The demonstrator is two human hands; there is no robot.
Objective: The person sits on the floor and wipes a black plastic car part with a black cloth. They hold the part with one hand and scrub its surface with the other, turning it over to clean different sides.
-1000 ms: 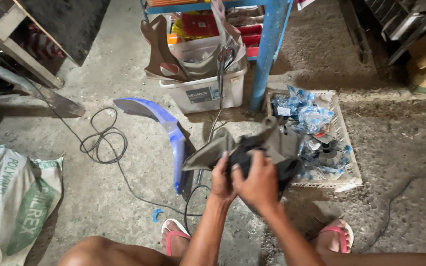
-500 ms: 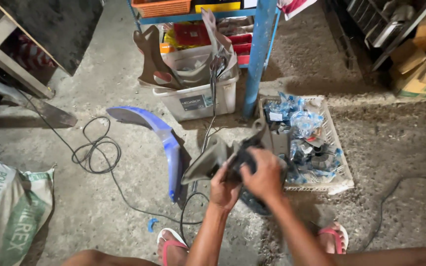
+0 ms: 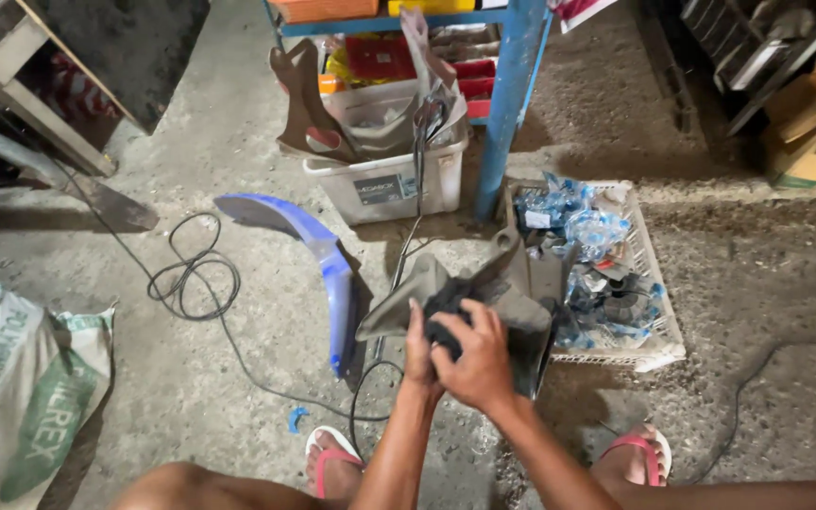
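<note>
Concrete floor [image 3: 238, 142] below; beside the blue fender [image 3: 332, 274], my left hand [image 3: 419, 348] and right hand [image 3: 472, 364] together gripped a dark rag [image 3: 446, 307] on the grey panel [image 3: 512, 302].

Dim warm light, dark corners, sharp centre

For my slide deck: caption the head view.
Both hands, left and right, grip a grey panel over a concrete floor, blue fender beside it.
</note>
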